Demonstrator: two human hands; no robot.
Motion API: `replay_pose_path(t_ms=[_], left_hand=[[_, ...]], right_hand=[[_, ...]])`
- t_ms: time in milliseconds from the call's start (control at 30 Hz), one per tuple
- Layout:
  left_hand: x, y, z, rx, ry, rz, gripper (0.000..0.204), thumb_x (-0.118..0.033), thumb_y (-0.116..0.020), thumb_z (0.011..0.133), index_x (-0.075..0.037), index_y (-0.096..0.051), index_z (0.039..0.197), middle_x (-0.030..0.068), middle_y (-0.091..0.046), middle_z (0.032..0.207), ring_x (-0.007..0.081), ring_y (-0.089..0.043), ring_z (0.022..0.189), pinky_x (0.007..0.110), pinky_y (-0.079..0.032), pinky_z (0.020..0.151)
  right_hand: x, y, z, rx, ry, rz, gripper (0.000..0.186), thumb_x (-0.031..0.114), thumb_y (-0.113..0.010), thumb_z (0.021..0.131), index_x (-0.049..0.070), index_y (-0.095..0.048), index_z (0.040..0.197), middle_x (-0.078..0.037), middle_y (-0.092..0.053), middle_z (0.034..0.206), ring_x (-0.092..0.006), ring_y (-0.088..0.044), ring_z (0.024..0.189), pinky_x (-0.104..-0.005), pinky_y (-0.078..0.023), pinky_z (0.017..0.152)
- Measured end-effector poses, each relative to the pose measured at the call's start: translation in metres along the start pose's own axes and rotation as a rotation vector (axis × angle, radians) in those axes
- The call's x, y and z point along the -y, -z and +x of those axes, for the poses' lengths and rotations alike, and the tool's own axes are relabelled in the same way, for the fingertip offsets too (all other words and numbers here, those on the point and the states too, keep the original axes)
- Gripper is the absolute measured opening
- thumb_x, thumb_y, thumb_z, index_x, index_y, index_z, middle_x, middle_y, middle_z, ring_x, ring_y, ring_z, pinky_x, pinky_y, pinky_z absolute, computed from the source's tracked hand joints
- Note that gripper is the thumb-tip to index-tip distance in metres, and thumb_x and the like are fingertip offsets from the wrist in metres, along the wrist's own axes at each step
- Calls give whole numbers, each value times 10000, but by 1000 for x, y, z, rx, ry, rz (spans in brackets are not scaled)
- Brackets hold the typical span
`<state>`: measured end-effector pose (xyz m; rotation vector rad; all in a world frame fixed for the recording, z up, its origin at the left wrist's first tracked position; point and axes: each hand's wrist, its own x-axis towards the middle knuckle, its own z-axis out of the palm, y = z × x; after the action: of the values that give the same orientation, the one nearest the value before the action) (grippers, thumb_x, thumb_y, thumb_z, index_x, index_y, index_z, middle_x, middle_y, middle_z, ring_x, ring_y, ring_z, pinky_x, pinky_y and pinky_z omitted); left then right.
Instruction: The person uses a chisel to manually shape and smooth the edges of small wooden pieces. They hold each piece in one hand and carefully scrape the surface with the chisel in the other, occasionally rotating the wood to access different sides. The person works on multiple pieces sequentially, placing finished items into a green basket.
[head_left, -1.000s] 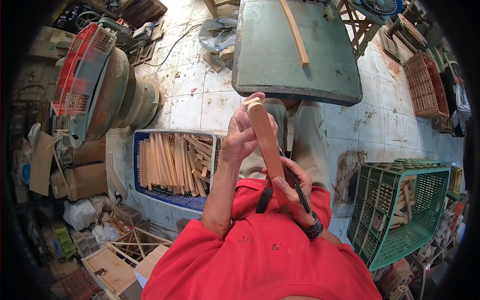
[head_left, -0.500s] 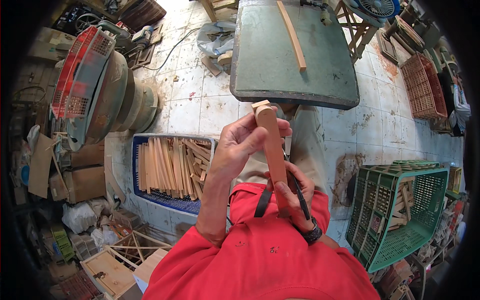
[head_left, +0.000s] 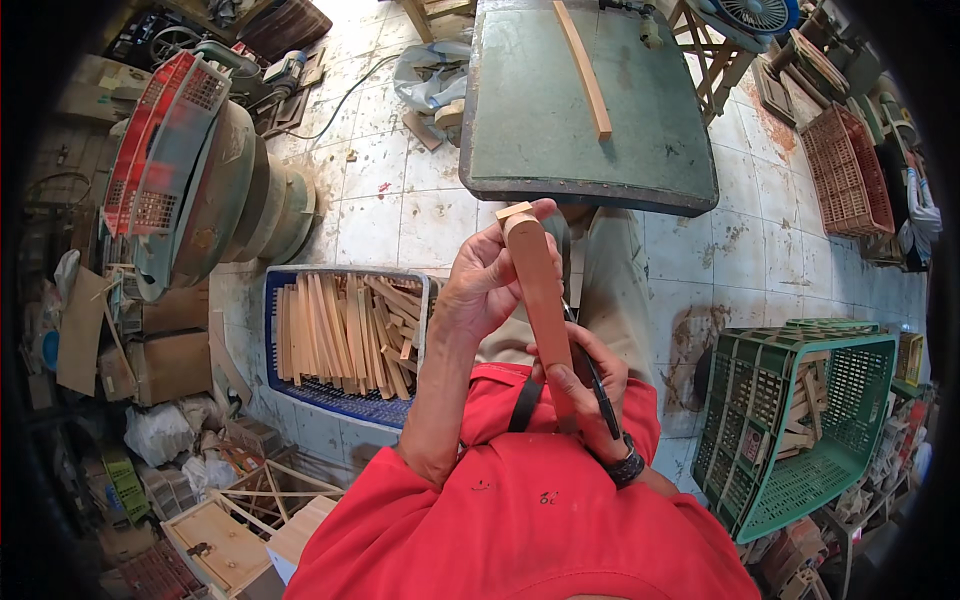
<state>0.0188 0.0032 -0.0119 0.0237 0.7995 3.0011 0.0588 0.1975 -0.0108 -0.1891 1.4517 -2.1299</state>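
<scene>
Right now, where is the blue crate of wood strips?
In the head view, the blue crate sits on the tiled floor to the person's left, beside the left hand and below the stacked basins.

The floor (head_left: 400,215) is pale square tile, stained and gritty, with a rusty patch (head_left: 690,350) on the right. Daylight falls evenly across it. Far ahead stands a green-topped surface (head_left: 540,130) with a long wooden strip (head_left: 585,65) lying on it. On the left, a red plastic crate (head_left: 150,150) leans against stacked round basins (head_left: 240,200), with cardboard boxes (head_left: 170,355) and clutter nearer. A blue crate (head_left: 340,400) full of wooden slats sits on the floor left of centre. On the right, a green plastic crate (head_left: 800,440) holds wooden pieces, and a reddish-brown basket (head_left: 845,165) rests farther off. A fan (head_left: 755,15) shows at the far edge.
</scene>
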Motion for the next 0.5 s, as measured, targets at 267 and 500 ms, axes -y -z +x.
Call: replay_pose_path(t_ms=[267,500], left_hand=[[-3,-4,0,-12,0,48,826,-243,-767,834,77,-306,1440,149,-638,1001,272,-628,888,441,-573,745],[-1,4,1,40,13,-23,872,-257,-788,818,67,-281,1450,140,-644,989,269,-628,893,436,-571,742]], right_hand=[[0,0,0,-1,-11,-1,454,93,-694,885,-64,-536,1280,-117,-691,998,-128,-653,830,-255,-519,759],[3,-1,0,3,-42,6,468,106,-686,880,-81,-527,1278,-166,-685,1025,-159,-648,823,-296,-524,791]])
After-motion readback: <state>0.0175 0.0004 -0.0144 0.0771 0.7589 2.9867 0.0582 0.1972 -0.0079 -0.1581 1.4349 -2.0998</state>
